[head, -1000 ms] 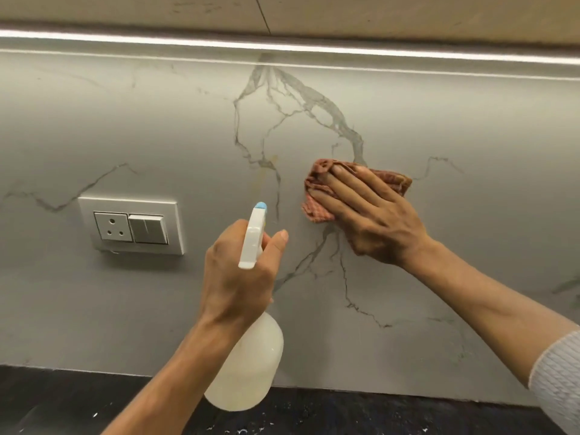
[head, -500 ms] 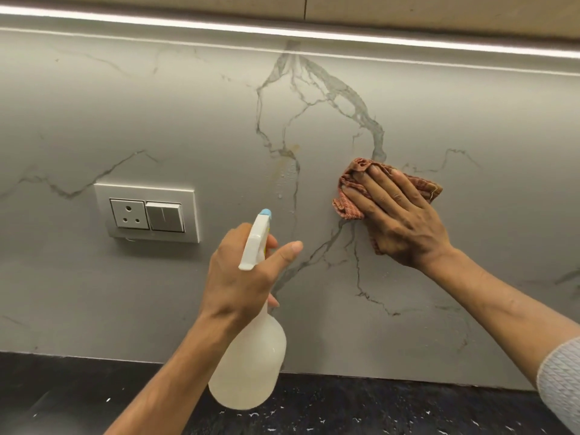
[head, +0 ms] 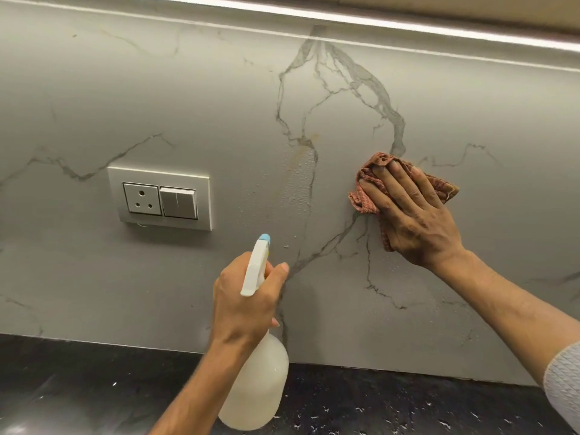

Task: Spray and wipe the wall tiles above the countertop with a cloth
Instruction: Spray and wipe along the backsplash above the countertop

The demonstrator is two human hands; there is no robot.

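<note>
Tiles (head: pixel 188 89) of grey with dark marble veining rise behind a black speckled table (head: pixel 392 403) in our view from the head camera. The right hand (head: pixel 414 221) lies flat on a crumpled reddish-brown checked cloth (head: pixel 365 196), fingers straight and slightly spread, pressing it to the wall just right of a branching vein. The left hand (head: pixel 248 306) grips the neck of a translucent white plastic spray bottle (head: pixel 257 387), fingers curled round it and thumb stretched out; we cannot tell whether a finger sits on the trigger. The bottle's blue-tipped nozzle (head: pixel 264 237) points at the wall, and its round body hangs in front of the table edge. Between the two hands we see fine droplets (head: pixel 295 189) and a faint yellowish streak. A white socket-and-switch plate (head: pixel 160 199) is set in the wall at left, a lit strip (head: pixel 376 22) runs along the top, and a white knitted sleeve (head: pixel 565 381) shows at the right edge.
</note>
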